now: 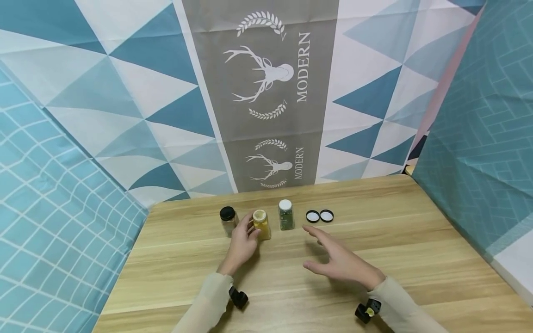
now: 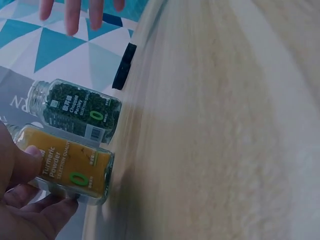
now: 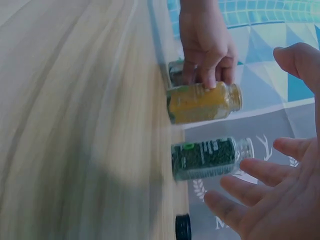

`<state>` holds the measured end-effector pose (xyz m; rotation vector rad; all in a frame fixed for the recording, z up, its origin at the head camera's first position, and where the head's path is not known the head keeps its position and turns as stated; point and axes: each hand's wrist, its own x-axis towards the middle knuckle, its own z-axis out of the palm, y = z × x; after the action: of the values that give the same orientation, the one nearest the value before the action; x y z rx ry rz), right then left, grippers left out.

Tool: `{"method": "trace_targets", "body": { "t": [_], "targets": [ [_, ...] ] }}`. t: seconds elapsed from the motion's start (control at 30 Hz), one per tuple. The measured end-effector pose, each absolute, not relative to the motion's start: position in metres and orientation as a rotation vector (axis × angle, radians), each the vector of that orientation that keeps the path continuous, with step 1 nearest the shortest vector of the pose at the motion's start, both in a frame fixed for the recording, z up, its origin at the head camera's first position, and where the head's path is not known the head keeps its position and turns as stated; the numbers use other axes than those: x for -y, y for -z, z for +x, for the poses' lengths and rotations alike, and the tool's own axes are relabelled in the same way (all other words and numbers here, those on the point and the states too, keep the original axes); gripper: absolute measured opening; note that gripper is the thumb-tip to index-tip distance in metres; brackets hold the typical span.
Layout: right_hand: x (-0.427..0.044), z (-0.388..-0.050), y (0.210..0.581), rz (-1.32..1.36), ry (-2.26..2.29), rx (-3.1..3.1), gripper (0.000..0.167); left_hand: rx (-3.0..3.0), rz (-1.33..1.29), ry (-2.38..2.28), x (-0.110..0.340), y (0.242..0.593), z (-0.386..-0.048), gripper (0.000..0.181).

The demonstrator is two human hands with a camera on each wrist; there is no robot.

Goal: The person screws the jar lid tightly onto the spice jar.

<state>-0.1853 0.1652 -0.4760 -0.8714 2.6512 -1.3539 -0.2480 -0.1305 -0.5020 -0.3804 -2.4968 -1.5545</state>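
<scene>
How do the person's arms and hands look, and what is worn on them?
The left sleeve and right sleeve are long and light beige. The left hand and right hand wear no gloves. Also worn: a black left wrist camera and black right wrist camera, the latter with a yellow spot.

My feed shows a wood-grain table (image 1: 416, 249); behind it hangs creased triangle-patterned cloth (image 1: 166, 111) with a grey deer-head band (image 1: 270, 127); a blue grid sheet (image 1: 54, 203) lines the left, a teal brick-patterned sheet (image 1: 483, 134) the right.
</scene>
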Motion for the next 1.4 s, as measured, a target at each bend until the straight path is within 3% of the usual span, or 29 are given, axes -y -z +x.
{"method": "trace_targets", "body": {
  "t": [0.67, 1.07, 1.4],
  "targets": [
    [-0.119, -0.211, 0.471, -0.975, 1.604, -2.379, 0.084, 2.477, -0.435, 1.602, 0.129, 0.508, -0.219, 0.059],
    [-0.106, -0.216, 0.487, -0.799, 1.609, -2.343, 0.082, 2.46, -0.536, 1.636, 0.128, 0.508, -0.212, 0.061],
    [-0.095, -0.222, 0.499, -0.637, 1.695, -2.377, 0.067, 2.482, -0.545, 1.653, 0.127, 0.506, -0.208, 0.061]
  ]
}}
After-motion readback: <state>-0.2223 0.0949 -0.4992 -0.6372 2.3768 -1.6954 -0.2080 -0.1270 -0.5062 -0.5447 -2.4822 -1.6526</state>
